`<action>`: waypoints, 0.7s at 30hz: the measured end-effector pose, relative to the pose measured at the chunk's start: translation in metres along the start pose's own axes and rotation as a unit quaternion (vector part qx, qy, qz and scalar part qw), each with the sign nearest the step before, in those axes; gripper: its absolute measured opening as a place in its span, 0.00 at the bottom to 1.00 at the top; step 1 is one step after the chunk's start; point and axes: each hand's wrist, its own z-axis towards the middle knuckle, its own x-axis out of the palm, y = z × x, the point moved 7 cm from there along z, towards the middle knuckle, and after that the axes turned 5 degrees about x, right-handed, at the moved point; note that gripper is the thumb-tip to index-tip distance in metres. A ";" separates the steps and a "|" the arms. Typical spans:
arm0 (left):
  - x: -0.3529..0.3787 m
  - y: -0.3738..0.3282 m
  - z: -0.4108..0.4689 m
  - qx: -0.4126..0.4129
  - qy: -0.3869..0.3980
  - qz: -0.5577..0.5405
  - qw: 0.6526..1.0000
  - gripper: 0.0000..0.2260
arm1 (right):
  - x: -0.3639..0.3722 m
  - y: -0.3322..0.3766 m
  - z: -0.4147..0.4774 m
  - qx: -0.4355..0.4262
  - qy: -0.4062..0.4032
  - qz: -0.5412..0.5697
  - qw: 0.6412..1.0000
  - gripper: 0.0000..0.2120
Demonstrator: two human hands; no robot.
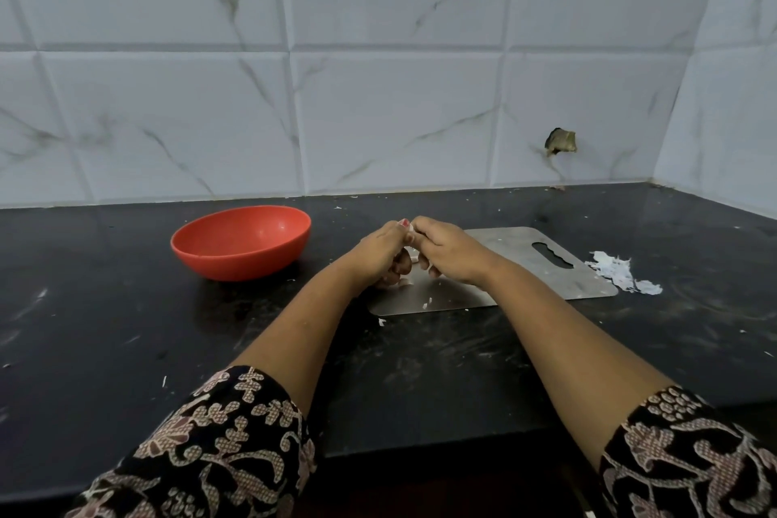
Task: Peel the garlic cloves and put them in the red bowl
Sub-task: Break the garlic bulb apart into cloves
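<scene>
Pinching a papery garlic clove (413,253) between curled fingers (401,263), left hand (383,250) and right hand (450,249) meet over flat steel board (546,278)

1. The counter (126,328) is seen to be dark polished stone, dulled by pale scuffs and smears.
2. The red bowl (239,261) appears to be moulded plastic, smooth with a soft sheen.
3. The cutting board (525,257) is made of brushed metal with a satin grey finish.
4. The peels (622,271) heaped at the board's right are thin, white and papery.
5. The garlic clove (413,251) pinched between the left hand (384,250) and the right hand (450,250) is clad in similar dry skin.
6. The wall tiles (399,118) are glazed and marble-veined; a rough hole (560,142) is broken into one.
7. The sleeves (218,446) are of matt printed cloth.
</scene>
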 end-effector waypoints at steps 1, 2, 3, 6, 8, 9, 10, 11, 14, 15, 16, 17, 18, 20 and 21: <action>0.000 0.000 0.000 -0.002 0.002 -0.003 1.000 0.20 | 0.001 0.000 0.000 0.002 -0.002 -0.001 1.000 0.14; 0.001 -0.001 -0.001 -0.004 0.003 -0.007 1.000 0.19 | 0.001 0.001 0.000 0.003 -0.005 -0.001 1.000 0.13; 0.001 -0.002 -0.002 -0.003 0.003 -0.010 1.000 0.17 | 0.001 0.001 0.000 0.004 -0.008 -0.001 1.000 0.13; 0.001 -0.003 -0.002 -0.001 -0.001 -0.009 1.000 0.17 | 0.001 0.001 0.000 0.014 -0.012 0.009 1.000 0.13; 0.000 -0.001 -0.001 -0.005 -0.009 -0.006 1.000 0.16 | 0.000 0.001 -0.001 0.021 -0.008 0.021 1.000 0.13; 0.000 0.000 -0.001 -0.007 -0.010 -0.007 1.000 0.16 | 0.000 0.001 -0.002 0.023 -0.005 0.026 0.999 0.13; 0.000 0.000 -0.001 -0.007 -0.009 -0.008 1.000 0.16 | 0.001 0.001 -0.002 0.025 -0.001 0.032 0.999 0.13; 0.001 -0.001 -0.002 -0.006 -0.007 -0.009 1.000 0.17 | 0.001 0.001 -0.003 0.026 0.002 0.038 0.999 0.12; 0.001 -0.002 -0.001 0.000 -0.004 -0.008 1.000 0.18 | 0.000 0.002 -0.003 0.027 -0.004 0.041 0.999 0.11; 0.001 -0.001 -0.001 0.000 -0.007 -0.005 1.000 0.18 | 0.000 0.002 -0.004 0.028 -0.006 0.042 0.999 0.11; 0.000 0.000 -0.001 -0.002 -0.011 -0.001 1.000 0.18 | 0.001 0.002 -0.003 0.031 -0.006 0.043 0.999 0.11; -0.001 0.001 -0.001 -0.002 -0.018 0.000 1.000 0.18 | 0.001 0.001 -0.003 0.033 -0.006 0.044 0.998 0.11; -0.001 0.002 -0.001 -0.002 -0.024 0.001 1.000 0.18 | 0.001 0.001 -0.003 0.035 -0.006 0.044 0.998 0.11; -0.002 0.001 -0.001 0.002 -0.031 0.004 1.000 0.18 | 0.000 0.001 -0.004 0.039 -0.009 0.049 0.998 0.12; -0.002 0.000 -0.001 0.008 -0.034 0.006 0.999 0.18 | -0.001 0.002 -0.004 0.037 -0.014 0.051 0.998 0.13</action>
